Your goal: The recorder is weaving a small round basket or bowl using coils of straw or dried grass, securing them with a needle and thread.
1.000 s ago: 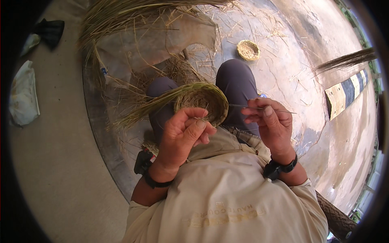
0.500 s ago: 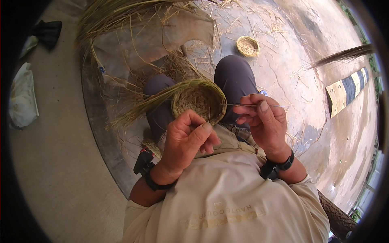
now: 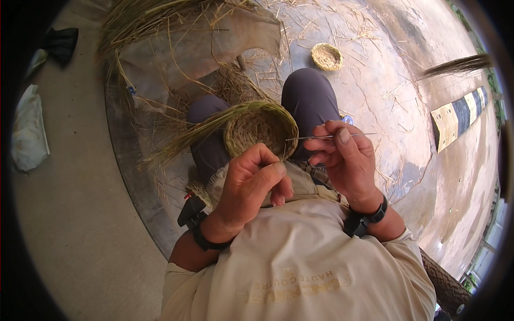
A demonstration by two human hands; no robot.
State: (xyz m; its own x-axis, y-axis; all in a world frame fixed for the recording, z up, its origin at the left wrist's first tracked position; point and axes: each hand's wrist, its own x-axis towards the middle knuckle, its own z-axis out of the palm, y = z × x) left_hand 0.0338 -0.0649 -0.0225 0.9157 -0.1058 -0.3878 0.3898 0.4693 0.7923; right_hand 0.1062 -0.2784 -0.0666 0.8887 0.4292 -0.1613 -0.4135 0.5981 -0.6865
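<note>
A round coiled straw basket (image 3: 292,124) sits between my knees, its hollow facing up. From its rim a bundle of long green-yellow grass stalks (image 3: 184,140) trails off to the left. My right hand (image 3: 350,160) is closed in a pinch on a long thin metal needle (image 3: 313,137), whose left end reaches over the basket's right side. Just below the basket, thumb and forefinger of my left hand (image 3: 249,184) press together on a thin strand (image 3: 284,152) rising toward the needle's left end. Whether it passes through the needle's eye is too small to tell.
A smaller straw basket (image 3: 326,56) lies on the floor beyond my right knee. Long grass (image 3: 120,32) and a pale sheet (image 3: 176,59) are at the far left, with loose straw scattered around. A brush-like bundle (image 3: 458,65) and a striped block (image 3: 460,116) are at the right.
The needle and my right hand have shifted slightly left and up, bringing the needle's left end nearer the strand. My left hand keeps its pinch.
</note>
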